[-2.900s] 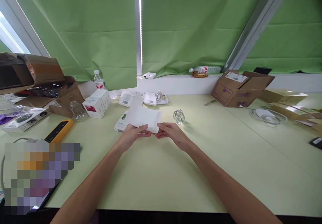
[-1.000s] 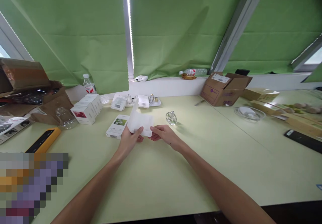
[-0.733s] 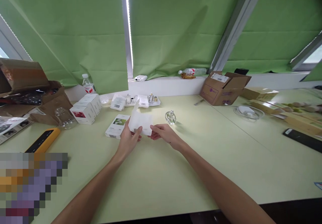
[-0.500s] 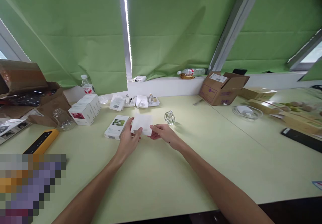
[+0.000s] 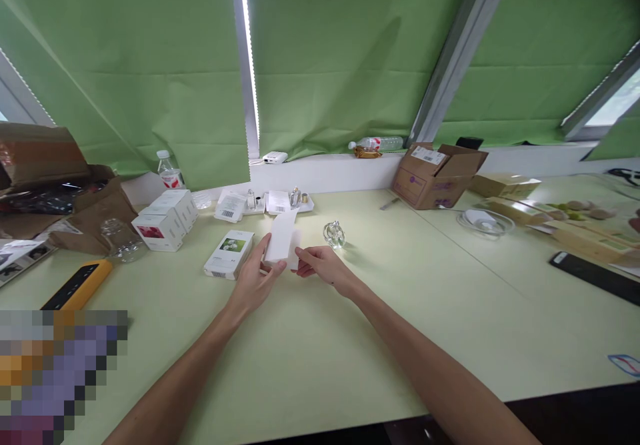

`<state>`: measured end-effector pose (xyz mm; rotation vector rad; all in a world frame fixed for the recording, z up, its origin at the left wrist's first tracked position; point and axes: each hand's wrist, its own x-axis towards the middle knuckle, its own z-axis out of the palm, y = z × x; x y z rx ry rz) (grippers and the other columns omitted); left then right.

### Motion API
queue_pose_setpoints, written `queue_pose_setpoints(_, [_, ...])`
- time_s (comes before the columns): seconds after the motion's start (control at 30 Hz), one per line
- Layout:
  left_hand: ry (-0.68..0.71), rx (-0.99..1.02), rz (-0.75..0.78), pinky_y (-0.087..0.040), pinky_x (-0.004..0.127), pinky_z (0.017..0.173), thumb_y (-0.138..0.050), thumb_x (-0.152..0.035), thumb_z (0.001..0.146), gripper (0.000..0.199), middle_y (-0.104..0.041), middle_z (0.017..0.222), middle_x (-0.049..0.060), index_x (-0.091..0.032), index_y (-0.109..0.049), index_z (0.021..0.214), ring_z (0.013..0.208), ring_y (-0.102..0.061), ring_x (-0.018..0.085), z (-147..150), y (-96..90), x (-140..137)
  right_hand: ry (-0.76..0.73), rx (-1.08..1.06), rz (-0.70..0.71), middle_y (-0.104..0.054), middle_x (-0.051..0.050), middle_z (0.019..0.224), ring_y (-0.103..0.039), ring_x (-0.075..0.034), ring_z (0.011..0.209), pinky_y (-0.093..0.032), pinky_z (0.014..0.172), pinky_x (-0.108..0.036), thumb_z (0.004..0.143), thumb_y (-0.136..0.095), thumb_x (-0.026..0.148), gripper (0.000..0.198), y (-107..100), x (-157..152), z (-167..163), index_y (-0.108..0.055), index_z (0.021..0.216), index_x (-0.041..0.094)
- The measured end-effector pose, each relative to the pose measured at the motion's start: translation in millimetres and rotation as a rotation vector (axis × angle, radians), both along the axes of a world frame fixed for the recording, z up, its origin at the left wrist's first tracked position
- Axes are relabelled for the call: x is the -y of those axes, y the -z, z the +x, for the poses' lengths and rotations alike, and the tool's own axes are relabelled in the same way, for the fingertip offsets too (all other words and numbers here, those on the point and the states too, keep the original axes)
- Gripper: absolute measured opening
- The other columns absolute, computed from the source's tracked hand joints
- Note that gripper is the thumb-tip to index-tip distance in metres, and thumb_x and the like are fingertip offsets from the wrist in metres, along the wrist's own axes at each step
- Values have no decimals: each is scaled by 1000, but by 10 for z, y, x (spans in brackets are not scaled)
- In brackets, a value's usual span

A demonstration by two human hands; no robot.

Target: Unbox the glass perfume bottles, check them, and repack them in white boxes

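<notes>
A plain white folded card piece (image 5: 281,235) is held up over the table, its narrow panel angled away from me. My left hand (image 5: 255,277) grips it from the left, thumb across its lower end. On the other side my right hand (image 5: 323,265) pinches the edge of a thin white flap (image 5: 295,248); whether the flap joins the panel is hard to tell. Just left of my left hand lies a white box with a green flower picture (image 5: 229,254). A clear faceted glass bottle (image 5: 334,234) stands beyond my right hand.
Small bottles in white trays (image 5: 293,199) line the back, beside white boxes (image 5: 170,221). An open cardboard carton (image 5: 435,175), a coiled white cable (image 5: 485,221) and a black phone (image 5: 595,277) are to the right. At left is a yellow-and-black device (image 5: 80,283).
The white card piece has turned from a broad flat face to a narrow panel with a separate flap at its right. Both hands keep hold; the view has shifted slightly.
</notes>
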<state>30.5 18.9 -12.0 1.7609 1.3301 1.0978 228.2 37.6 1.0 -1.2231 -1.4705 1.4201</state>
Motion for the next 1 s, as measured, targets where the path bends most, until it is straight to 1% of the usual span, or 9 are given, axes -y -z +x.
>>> queue_pose_setpoints(0.07, [3,24,-8,-53,26,65,-52,-51,85,70,-54,127,9,-29,-26,146,74,-60,13,-6,5,-4,4,2,-5,-70,-9,77,-68,-19,74,-54,74,-31,77,-59,63,50,-5,-3,-3,-66,69,14])
queue_pose_setpoints(0.17, [7,66,-21,-52,26,61,-47,-53,87,67,-61,111,8,-26,-29,146,72,-60,14,-8,10,-9,0,14,-10,-71,-10,78,-67,-18,73,-54,73,-30,77,-59,63,51,-15,-10,-2,-67,70,14])
queue_pose_setpoints(0.27, [-2,104,-33,-52,24,59,-39,-54,90,60,-63,103,6,-27,-35,143,71,-61,13,-5,11,-12,-2,25,3,-71,-10,80,-68,-18,74,-54,73,-30,78,-57,64,52,-20,-10,5,-67,71,13])
queue_pose_setpoints(0.37, [-27,135,-43,-52,23,58,-35,-55,91,56,-62,103,5,-29,-40,141,70,-61,12,-4,8,-11,-5,30,23,-71,-10,80,-68,-18,75,-54,74,-29,79,-55,65,53,-16,-3,10,-67,72,14])
queue_pose_setpoints(0.5, [-29,121,-55,-52,23,59,-40,-54,90,56,-62,99,5,-28,-41,140,69,-61,12,-5,0,-5,-10,21,39,-70,-10,78,-68,-18,73,-54,73,-30,79,-53,66,55,9,-9,0,-68,74,13])
queue_pose_setpoints(0.67, [-31,108,-45,-53,25,59,-42,-54,89,57,-62,100,6,-27,-41,139,68,-61,13,7,5,-7,0,0,29,-70,-11,80,-67,-18,73,-55,72,-30,80,-51,67,58,41,-42,-5,-69,80,12])
queue_pose_setpoints(1.0, [-21,106,-34,-53,24,56,-48,-52,87,56,-60,106,7,-27,-43,137,65,-62,11,6,11,-21,-11,19,32,-70,-10,77,-67,-17,73,-54,73,-30,83,-51,62,52,36,-26,12,-67,74,13])
